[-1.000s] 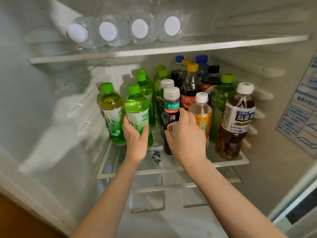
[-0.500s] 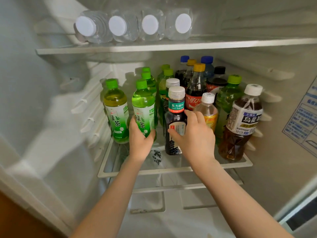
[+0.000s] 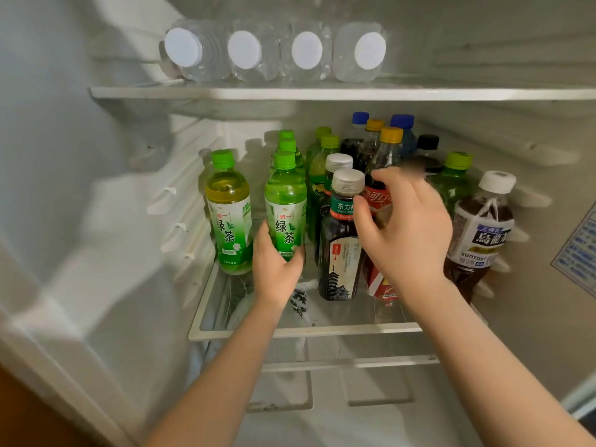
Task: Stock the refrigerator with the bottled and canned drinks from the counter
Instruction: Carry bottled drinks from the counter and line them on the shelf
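Several drink bottles stand on the fridge's glass shelf [image 3: 322, 332]. My left hand [image 3: 277, 272] grips the lower part of a green tea bottle [image 3: 285, 201], which stands upright beside a second green tea bottle [image 3: 229, 214]. My right hand [image 3: 406, 233] hovers with loosely spread fingers next to a dark tea bottle [image 3: 340, 262], its thumb close to that bottle's neck. The hand holds nothing that I can see. It hides most of a red-and-yellow labelled bottle [image 3: 380, 283]. A cola bottle [image 3: 383, 156] stands behind my fingers.
A brown oolong tea bottle [image 3: 480, 233] stands at the shelf's right edge, near the fridge wall. More green, blue and black capped bottles fill the back. Several water bottles [image 3: 306, 50] lie on the upper shelf [image 3: 322, 93]. A lower shelf rail sits underneath.
My right hand has come off the dark tea bottle's body and risen up and right, fingers spreading. My left hand keeps its grip on the green tea bottle.
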The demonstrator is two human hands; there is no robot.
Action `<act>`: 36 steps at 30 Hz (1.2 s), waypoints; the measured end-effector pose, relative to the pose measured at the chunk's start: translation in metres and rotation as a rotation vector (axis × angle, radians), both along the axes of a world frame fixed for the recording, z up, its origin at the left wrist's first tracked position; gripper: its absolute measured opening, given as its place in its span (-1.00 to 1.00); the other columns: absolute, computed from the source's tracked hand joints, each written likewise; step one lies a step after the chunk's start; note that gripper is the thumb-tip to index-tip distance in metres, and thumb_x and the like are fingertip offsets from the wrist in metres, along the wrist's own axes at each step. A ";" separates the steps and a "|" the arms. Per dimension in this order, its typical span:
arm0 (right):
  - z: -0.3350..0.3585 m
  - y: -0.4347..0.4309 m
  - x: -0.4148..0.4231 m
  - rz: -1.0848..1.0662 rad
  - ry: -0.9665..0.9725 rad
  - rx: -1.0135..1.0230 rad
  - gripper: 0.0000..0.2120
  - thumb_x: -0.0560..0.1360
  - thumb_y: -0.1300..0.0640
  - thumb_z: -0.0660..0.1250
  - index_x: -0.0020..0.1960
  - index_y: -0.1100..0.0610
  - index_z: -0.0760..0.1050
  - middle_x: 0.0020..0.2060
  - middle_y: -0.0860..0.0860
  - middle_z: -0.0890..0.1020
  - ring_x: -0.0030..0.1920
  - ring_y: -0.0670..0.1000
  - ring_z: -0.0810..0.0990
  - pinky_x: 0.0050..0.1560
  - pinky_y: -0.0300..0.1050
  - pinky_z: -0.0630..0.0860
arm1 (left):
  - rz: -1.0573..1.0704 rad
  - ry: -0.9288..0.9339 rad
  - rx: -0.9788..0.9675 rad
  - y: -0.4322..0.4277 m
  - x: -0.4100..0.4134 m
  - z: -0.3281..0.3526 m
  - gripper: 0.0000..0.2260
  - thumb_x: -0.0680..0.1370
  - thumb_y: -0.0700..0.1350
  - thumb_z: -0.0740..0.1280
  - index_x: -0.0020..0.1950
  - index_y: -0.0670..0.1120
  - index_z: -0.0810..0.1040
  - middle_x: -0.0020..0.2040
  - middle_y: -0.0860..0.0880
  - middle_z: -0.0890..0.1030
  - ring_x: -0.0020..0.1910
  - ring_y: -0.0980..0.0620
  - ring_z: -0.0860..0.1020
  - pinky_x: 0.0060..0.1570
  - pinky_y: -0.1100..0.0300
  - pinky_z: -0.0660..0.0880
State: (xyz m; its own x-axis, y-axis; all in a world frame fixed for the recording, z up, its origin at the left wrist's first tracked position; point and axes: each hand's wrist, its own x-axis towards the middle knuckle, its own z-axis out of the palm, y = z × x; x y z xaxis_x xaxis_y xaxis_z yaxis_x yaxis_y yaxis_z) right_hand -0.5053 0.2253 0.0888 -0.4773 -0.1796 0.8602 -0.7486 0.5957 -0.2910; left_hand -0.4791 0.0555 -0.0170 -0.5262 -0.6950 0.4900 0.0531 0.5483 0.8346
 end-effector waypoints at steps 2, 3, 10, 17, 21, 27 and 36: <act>0.006 -0.003 -0.008 -0.026 0.053 0.038 -0.68 0.49 -0.01 0.29 0.17 0.14 0.54 0.08 0.03 0.61 0.10 0.07 0.53 0.04 -0.20 0.33 | -0.002 0.002 0.001 0.000 -0.001 0.000 -0.54 0.40 -0.19 0.46 0.26 -0.14 0.41 0.09 -0.06 0.57 0.10 0.00 0.53 0.15 -0.02 0.50; 0.007 -0.004 -0.012 -0.038 0.059 0.052 -0.68 0.50 -0.02 0.29 0.17 0.13 0.55 0.10 0.03 0.61 0.14 0.08 0.52 0.09 -0.13 0.35 | -0.004 -0.001 -0.004 -0.001 -0.001 0.000 -0.54 0.41 -0.20 0.45 0.27 -0.15 0.41 0.09 -0.07 0.57 0.11 -0.01 0.53 0.16 -0.03 0.49; -0.001 -0.006 -0.021 0.016 -0.027 0.104 -0.62 0.51 -0.11 0.26 0.15 0.13 0.56 0.04 0.06 0.65 0.18 0.11 0.54 0.27 0.11 0.34 | -0.003 -0.030 -0.012 -0.004 -0.004 -0.001 -0.48 0.43 -0.19 0.44 0.35 -0.17 0.36 0.19 -0.11 0.54 0.20 -0.04 0.49 0.23 -0.04 0.44; 0.006 -0.015 -0.020 0.137 -0.018 0.174 -0.52 0.49 -0.15 0.25 0.31 0.08 0.46 0.18 0.01 0.58 0.24 0.05 0.50 0.39 0.13 0.20 | 0.000 -0.036 -0.011 -0.003 -0.005 0.000 -0.47 0.44 -0.20 0.44 0.36 -0.19 0.34 0.20 -0.12 0.52 0.23 -0.05 0.47 0.24 -0.05 0.42; 0.006 -0.017 -0.023 0.139 -0.032 0.196 -0.62 0.50 -0.05 0.28 0.26 0.09 0.50 0.09 0.01 0.63 0.12 0.06 0.57 0.40 0.11 0.19 | 0.005 -0.040 -0.004 -0.005 -0.005 -0.001 -0.45 0.43 -0.19 0.45 0.37 -0.19 0.33 0.21 -0.13 0.52 0.23 -0.06 0.47 0.24 -0.06 0.42; 0.006 -0.020 -0.022 0.143 -0.075 0.162 -0.64 0.49 -0.01 0.32 0.25 0.08 0.50 0.07 0.00 0.64 0.10 0.03 0.59 0.42 0.02 0.15 | -0.040 -0.005 -0.003 -0.006 -0.003 -0.001 -0.48 0.42 -0.19 0.47 0.33 -0.14 0.38 0.16 -0.07 0.55 0.18 -0.01 0.50 0.21 -0.04 0.46; 0.006 -0.020 -0.022 0.146 -0.068 0.146 -0.63 0.48 0.00 0.34 0.25 0.08 0.51 0.06 0.01 0.65 0.07 0.05 0.59 0.41 0.00 0.16 | -0.027 -0.030 -0.043 -0.007 -0.001 -0.001 -0.51 0.41 -0.13 0.48 0.28 -0.11 0.40 0.11 -0.03 0.55 0.13 0.03 0.51 0.16 0.00 0.49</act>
State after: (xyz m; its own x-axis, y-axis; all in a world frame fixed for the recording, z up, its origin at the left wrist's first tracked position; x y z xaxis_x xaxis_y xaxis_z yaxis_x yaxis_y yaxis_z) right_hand -0.5275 0.2056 0.0945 -0.4932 -0.3714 0.7867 -0.8117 0.5217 -0.2626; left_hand -0.4802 0.0486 -0.0181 -0.5592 -0.6591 0.5029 0.0440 0.5821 0.8119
